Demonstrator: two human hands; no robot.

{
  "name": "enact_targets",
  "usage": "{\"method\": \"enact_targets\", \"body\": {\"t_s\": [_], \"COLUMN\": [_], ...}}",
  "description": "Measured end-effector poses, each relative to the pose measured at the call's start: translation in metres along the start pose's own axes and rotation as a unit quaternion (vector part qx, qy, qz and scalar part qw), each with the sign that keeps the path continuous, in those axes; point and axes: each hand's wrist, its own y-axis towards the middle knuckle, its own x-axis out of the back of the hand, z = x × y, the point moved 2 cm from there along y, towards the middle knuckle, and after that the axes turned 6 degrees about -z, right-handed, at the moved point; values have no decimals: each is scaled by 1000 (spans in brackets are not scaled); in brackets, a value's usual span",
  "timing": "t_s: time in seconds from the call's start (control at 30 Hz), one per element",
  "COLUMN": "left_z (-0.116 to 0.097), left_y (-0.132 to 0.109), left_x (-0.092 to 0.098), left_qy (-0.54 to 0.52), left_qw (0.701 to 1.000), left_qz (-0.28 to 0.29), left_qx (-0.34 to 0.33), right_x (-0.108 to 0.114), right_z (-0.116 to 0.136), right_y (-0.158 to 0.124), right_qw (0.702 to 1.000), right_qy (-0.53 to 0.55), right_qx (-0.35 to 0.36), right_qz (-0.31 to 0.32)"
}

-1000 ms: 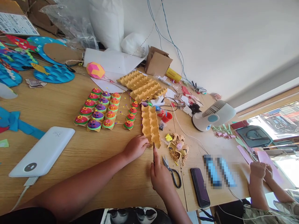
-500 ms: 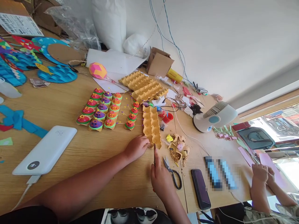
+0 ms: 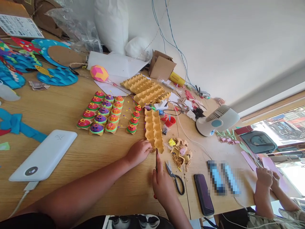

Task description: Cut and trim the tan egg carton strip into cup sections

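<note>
Head view, hands first: left hand (image 3: 139,152), one, fingers bent and nearly closed, tips gripping the near left corner of an egg-carton strip (image 3: 149,125); right hand (image 3: 164,186), one, closed round a slim dark knife (image 3: 156,156), forefinger laid along it, tip at the strip's near end. Change over the last second: slight; the right hand sits a touch further left, and a bit of red, perhaps the handle, now shows beneath it; left hand and strip keep their places. Judged meaning: the cut, if begun, seems little advanced, the strip appearing in one piece. Strip: centre of the frame, running lengthwise away from the hands; ochre, undecorated, two joined rows of cups, hollows upward, near edge ragged. Adjacent: scissors (image 3: 179,183), lower right of the strip; carton scraps (image 3: 177,159), to its right; painted cups (image 3: 100,118), to its left.
</note>
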Motion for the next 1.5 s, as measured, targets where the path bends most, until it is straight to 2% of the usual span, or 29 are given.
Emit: {"method": "enact_targets", "body": {"t_s": [0.23,0.47,0.7,0.9,1.03,1.13,1.33,1.5], "left_z": [1,0,1,1,1,1,2,1], "left_y": [-1,-1,-1,-2,-2,-2,-3,-2], "left_x": [0,0,-1,-2,-1,0,-3,-2], "left_qy": [2,7,5,13,6,0,6,15], "left_qw": [1000,1000,1000,1000,1000,1000,1000,1000], "left_qz": [-2,-9,-7,-7,-9,-9,-11,-8], "left_qx": [-3,5,2,-1,2,0,-4,-9], "right_x": [6,12,18,23,25,28,25,21], "right_z": [8,8,10,8,14,18,15,19], "right_y": [16,3,19,7,16,23,10,22], "right_qw": [1000,999,1000,1000,998,998,997,996], "right_qy": [-30,-20,-4,-15,-42,-60,-67,-84], "right_qx": [8,-6,4,4,6,4,11,16], "right_qz": [-2,28,-2,27,37,29,32,3]}}
